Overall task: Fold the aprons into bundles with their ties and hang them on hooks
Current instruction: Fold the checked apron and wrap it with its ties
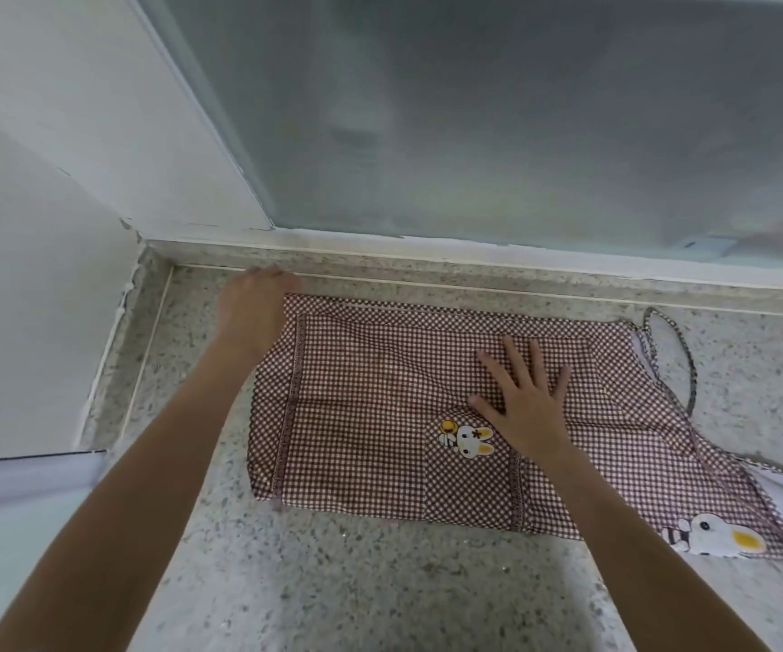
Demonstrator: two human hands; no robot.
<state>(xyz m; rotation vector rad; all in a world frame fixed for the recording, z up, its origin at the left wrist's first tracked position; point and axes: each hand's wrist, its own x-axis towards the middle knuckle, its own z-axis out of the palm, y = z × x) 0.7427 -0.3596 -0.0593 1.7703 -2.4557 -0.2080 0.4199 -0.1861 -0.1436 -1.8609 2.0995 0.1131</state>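
1. A brown-and-white checked apron (380, 416) lies spread flat on a speckled stone counter (380, 581), its long side running along the back ledge under a frosted glass window (474, 110).
2. The person's right hand (523, 402) rests palm down on the middle of the cloth, fingers straight and spread wide, pressing the fabric flat; it grips nothing.
3. The left hand (253, 308) is at the apron's far left corner, up against the raised back edge of the counter. It is blurred, and the fingers curve down over the corner of the cloth (whether they actually pinch the fabric or just lie on it, I cannot tell).
4. Just below the right hand sits a small rabbit patch (467, 437) with a yellow ear, sewn onto a pocket panel edged with a lace-like trim.
5. A second, bigger rabbit picture (718, 536) shows at the lower right, where the bib end of the apron lies rumpled.
6. A thin checked tie (683, 350) loops loose on the counter beyond the apron's right end, well apart from both hands.
7. A white wall (50, 181) closes off the counter on the left, meeting the window frame at the corner.
8. Both bare forearms reach in from the near edge, the left one crossing bare stone, the right one crossing the apron's lower edge.
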